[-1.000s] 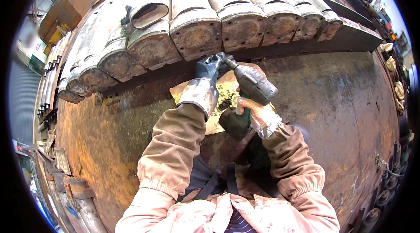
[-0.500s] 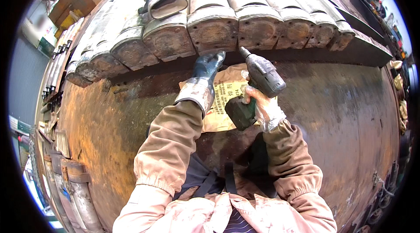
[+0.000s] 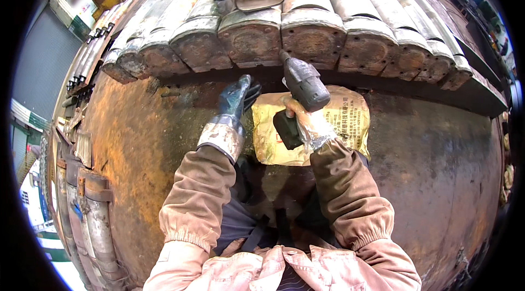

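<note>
Your right hand is clenched around the drill, its tip at a pipe end. Your gloved left hand, fingers loosely curled, rests beside the yellow sack.

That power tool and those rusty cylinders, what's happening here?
A person kneels on a rusty steel floor facing a row of metal cylinders. The right hand grips a cordless power tool, its tip against a cylinder's end plate. The gloved left hand reaches toward the shadowed gap beneath. A yellow sack lies underneath the tool.
</note>
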Tool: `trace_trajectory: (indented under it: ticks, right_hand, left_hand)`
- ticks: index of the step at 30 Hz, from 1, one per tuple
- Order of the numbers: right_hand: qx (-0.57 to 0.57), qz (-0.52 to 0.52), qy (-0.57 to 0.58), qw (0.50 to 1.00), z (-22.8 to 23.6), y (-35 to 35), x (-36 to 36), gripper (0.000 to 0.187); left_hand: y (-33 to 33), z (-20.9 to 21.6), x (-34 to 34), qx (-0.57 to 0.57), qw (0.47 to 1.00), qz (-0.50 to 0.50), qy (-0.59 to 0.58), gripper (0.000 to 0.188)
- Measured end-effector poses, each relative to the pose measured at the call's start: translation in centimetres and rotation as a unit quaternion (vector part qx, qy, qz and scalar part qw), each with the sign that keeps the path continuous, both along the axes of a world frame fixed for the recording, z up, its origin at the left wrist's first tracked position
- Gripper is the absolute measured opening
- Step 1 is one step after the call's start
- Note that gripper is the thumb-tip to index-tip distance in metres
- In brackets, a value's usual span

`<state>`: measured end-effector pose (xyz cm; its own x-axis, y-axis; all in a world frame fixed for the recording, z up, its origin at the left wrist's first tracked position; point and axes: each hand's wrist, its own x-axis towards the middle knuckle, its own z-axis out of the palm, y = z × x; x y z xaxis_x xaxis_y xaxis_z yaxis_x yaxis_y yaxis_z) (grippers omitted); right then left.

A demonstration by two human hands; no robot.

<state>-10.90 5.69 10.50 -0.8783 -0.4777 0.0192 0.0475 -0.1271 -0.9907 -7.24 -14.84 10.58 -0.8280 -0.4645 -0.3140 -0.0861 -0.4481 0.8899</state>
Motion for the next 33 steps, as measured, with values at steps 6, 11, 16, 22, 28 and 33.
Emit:
trace_trajectory:
  ticks: [6,11,16,22,28,33]
  right_hand:
    - [-0.077,-0.057,-0.042,0.995,1.8,-4.1,-0.5,0.016]
    - [-0.168,-0.047,-0.037,0.984,2.5,-6.2,-1.5,0.029]
    - [-0.152,-0.035,-0.041,0.987,2.4,-7.2,-1.2,0.041]
    - [0.028,-0.059,0.064,0.996,1.7,-7.4,-1.5,0.020]
    - [0.200,-0.172,0.323,0.909,3.4,-6.2,-2.1,0.041]
    - [0.110,-0.157,0.316,0.929,1.2,-6.6,-3.3,0.037]
  left_hand:
    - [-1.5,2.7,1.2,0.025,0.997,0.045,0.054,0.047]
    - [-1.7,3.4,1.4,0.047,0.994,0.029,0.096,0.044]
    - [-2.6,2.8,1.4,0.055,0.995,0.026,0.081,0.046]
    - [-1.7,3.5,1.4,0.055,0.994,0.032,0.093,0.048]
    - [-2.7,3.1,1.1,0.099,0.988,0.029,0.113,0.044]
    - [-2.1,3.7,0.5,0.128,0.986,0.009,0.107,0.039]
